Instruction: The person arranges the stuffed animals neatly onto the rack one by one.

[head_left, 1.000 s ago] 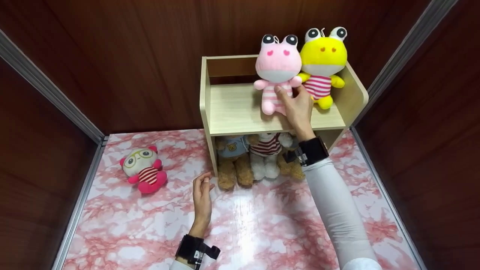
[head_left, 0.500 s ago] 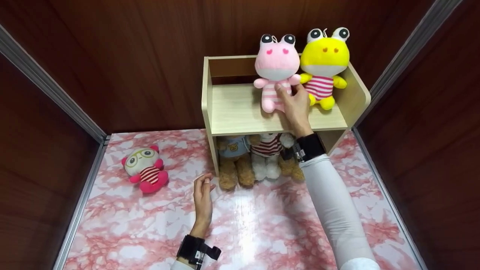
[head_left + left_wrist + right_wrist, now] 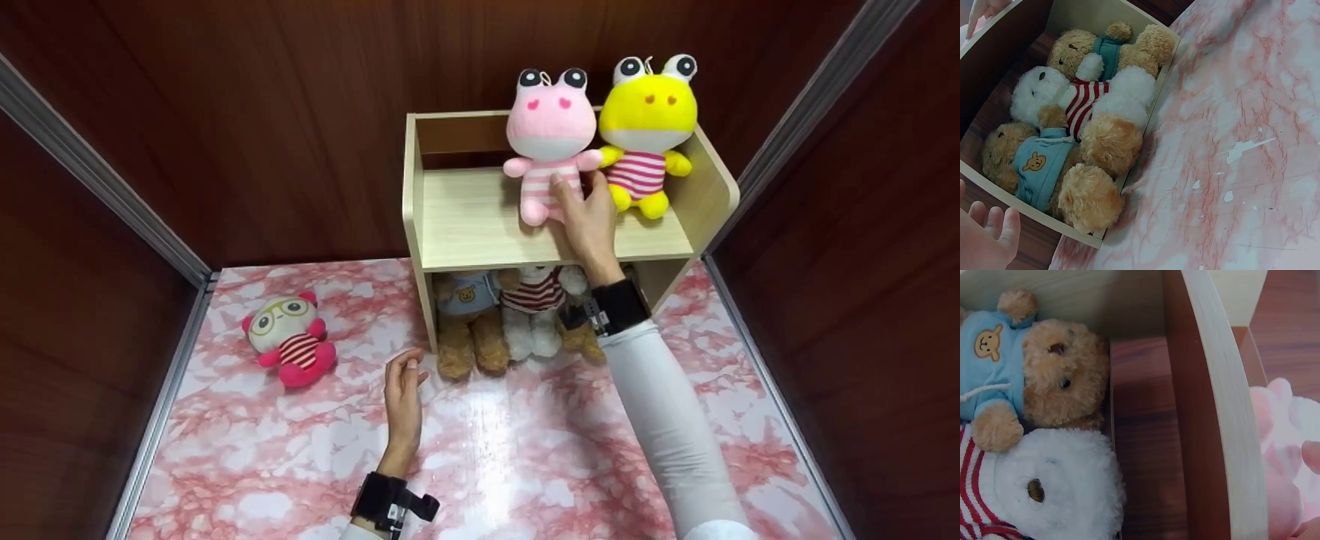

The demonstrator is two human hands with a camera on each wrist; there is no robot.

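My right hand (image 3: pixel 592 221) grips the striped body of a pink frog plush (image 3: pixel 551 124), thumb across its front. The frog sits upright on the top board of a small wooden shelf (image 3: pixel 469 225); its pale pink parts (image 3: pixel 1280 495) show blurred in the right wrist view. Touching its side is a yellow frog plush (image 3: pixel 646 112) in a striped outfit, at the shelf's right end. Low beside the shelf's front left corner, my left hand (image 3: pixel 405 397) holds nothing, its fingers loosely bent. In the left wrist view, that hand (image 3: pixel 988 236) appears at the lower left corner.
Inside the lower compartment sit a brown teddy in blue (image 3: pixel 1039 169), a white bear in red stripes (image 3: pixel 1086 104) and a brown teddy in green (image 3: pixel 1112 56). A pink panda plush (image 3: pixel 292 345) lies on the marbled floor at left. Dark wooden walls (image 3: pixel 300 135) enclose the area.
The pink frog and my right hand have shifted very slightly left, widening the gap to the yellow frog's head. My left hand stays almost in place.
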